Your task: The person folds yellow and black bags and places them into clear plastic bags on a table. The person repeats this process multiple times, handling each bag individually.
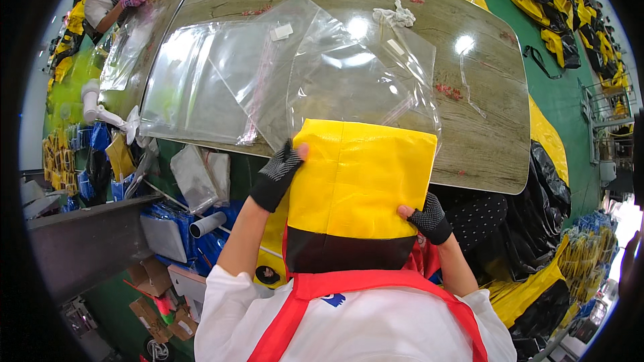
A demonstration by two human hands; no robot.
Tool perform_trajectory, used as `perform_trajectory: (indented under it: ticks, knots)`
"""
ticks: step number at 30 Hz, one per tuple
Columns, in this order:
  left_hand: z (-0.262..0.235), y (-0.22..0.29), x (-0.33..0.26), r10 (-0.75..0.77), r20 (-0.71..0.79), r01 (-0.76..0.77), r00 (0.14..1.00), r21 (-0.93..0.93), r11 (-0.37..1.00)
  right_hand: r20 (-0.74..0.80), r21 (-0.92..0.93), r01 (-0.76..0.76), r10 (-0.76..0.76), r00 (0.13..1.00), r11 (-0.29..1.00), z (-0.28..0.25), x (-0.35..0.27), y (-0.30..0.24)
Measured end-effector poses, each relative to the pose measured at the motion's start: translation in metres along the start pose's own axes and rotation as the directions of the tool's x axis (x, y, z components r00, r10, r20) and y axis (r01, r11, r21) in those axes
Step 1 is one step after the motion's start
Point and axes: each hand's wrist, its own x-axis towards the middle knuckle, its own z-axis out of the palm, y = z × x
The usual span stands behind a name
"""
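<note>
Noted nearest the lens one white shirt (pixel 376 328) crossed by red apron straps (pixel 280 322). Entered next one yellow-and-black folded piece (pixel 362 181), flat-faced, yellow above and dark along the lower band, located before the chest, with upper edge overlapping in view the near side of a wood-look table (pixel 493 134). Recorded left hand (pixel 278 169), in black fingerless glove, clamped on the upper left corner, thumb on the front face; recorded right hand (pixel 427 220), likewise gloved, clamped on the right edge near the dark band; marked both hands as apart, with the piece between. Listed on the table several clear plastic sleeves (pixel 201 74), glossy and overlapping, plus one crumpled white scrap (pixel 401 17) toward the far side. Could not tell contact between piece and sleeves. Judged step in hand as holding the piece spread and squared beside the sleeves. Judged next move as calling for level grips, straight edges and care against slipping on the smooth surface
</note>
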Motion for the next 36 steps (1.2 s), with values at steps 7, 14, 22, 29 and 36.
perform_trajectory:
  ticks: [7,14,22,29,36]
  knots:
    - [0.018,-0.021,-0.038,-0.026,0.24,0.026,0.97,0.005,1.0,-0.024,0.285,-0.012,0.02,1.0,0.958,-0.02,-0.008,0.034]
    - [0.035,-0.041,-0.083,0.112,0.037,-0.118,0.993,0.306,0.945,-0.102,-0.031,0.077,-0.08,0.992,0.997,0.005,-0.065,-0.007]
    - [0.04,-0.024,-0.039,0.294,0.144,-0.327,0.945,0.477,0.816,-0.163,-0.047,-0.098,0.089,0.983,0.994,-0.032,-0.055,0.048]
    - [0.065,-0.023,0.031,0.105,0.157,-0.145,0.982,0.27,0.952,-0.251,-0.082,0.241,-0.254,0.934,0.967,-0.06,-0.033,0.045]
    - [0.069,-0.053,-0.064,0.274,0.367,-0.4,0.889,0.333,0.854,-0.391,0.34,0.221,-0.076,0.917,0.914,-0.032,-0.066,0.047]
